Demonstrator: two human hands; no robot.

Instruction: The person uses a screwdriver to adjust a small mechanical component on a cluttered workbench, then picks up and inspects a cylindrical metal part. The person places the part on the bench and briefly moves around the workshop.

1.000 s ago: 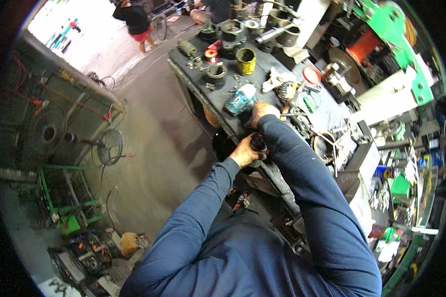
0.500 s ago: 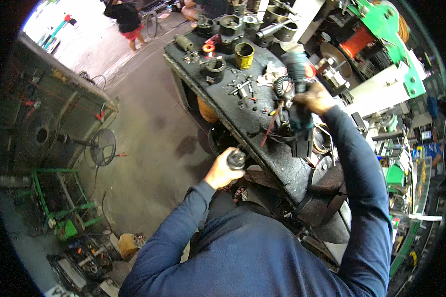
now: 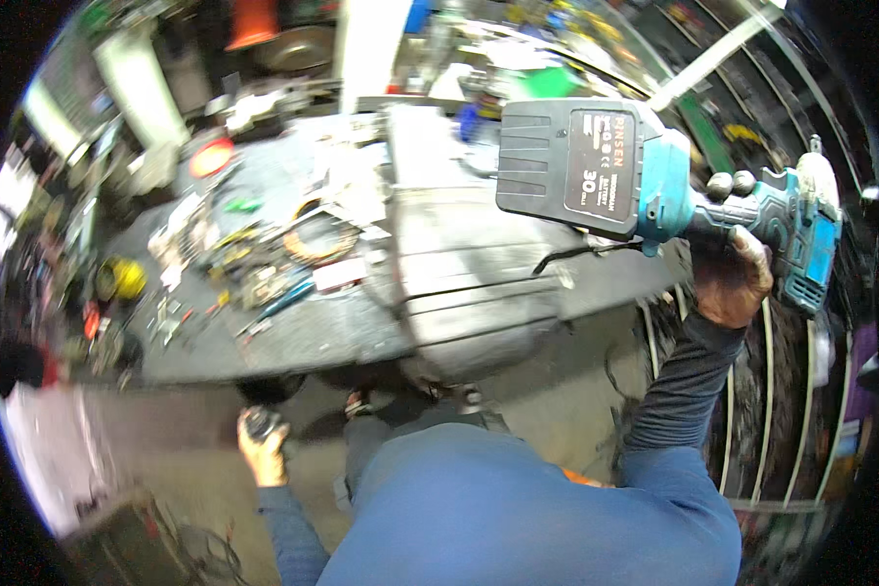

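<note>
My right hand (image 3: 737, 278) is raised at the right, wrapped round the grip of a teal and black cordless impact wrench (image 3: 809, 239). The wrench's big dark battery pack (image 3: 576, 166) points left, toward the bench, and its short metal tip points to the far side. Low at the left, my left hand (image 3: 262, 457) is closed on a dark round metal part (image 3: 261, 422), just off the bench's near edge. Motion blur hides what kind of part it is.
A dark workbench (image 3: 352, 342) spans the left and middle, strewn with small tools, a copper-coloured wire coil (image 3: 320, 239) and a yellow can (image 3: 122, 279). A large grey finned motor housing (image 3: 479, 293) sits on its right part. White-barred racks (image 3: 770, 400) stand at the right.
My view has swung to the right. My right hand has lifted the impact wrench off the bench area and carried it right, turning it over. My left hand still holds the dark part.
</note>
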